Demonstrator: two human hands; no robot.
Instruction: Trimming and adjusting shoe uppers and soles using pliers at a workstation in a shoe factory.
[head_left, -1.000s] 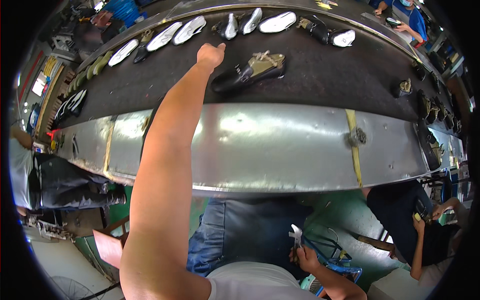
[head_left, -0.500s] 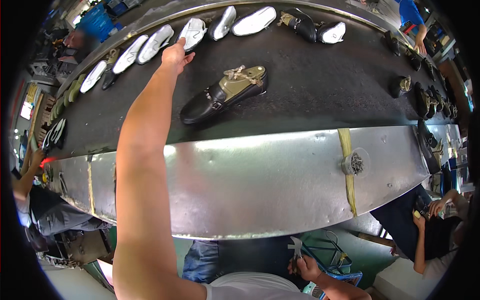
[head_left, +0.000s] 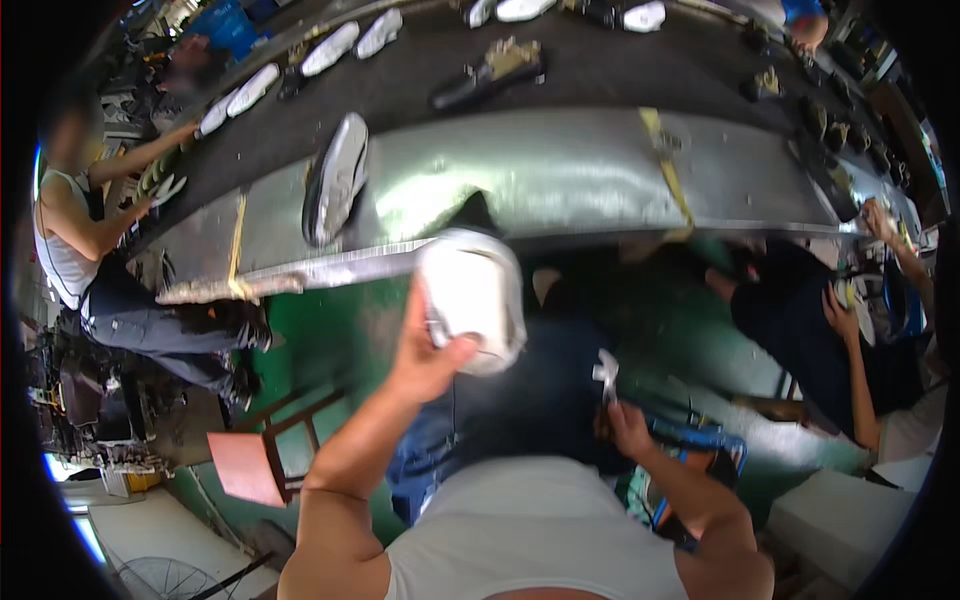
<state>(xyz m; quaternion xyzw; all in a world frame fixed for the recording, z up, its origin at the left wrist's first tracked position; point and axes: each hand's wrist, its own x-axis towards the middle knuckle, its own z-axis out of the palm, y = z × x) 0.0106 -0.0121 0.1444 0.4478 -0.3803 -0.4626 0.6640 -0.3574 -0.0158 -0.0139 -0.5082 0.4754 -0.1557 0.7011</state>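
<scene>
That left hand [head_left: 422, 362] is clamped round a shoe [head_left: 470, 295], its white underside bright and blurred from here; well apart, the right hand [head_left: 626, 430] grips a silver-headed hammer [head_left: 606, 368].

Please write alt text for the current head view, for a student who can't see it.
The wearer's left hand holds a blurred, white-soled shoe, while the right hand grips a metal-headed hand tool. Beyond, a metal-edged dark worktop bears more shoes; one co-worker stands at left, another is at right.
</scene>
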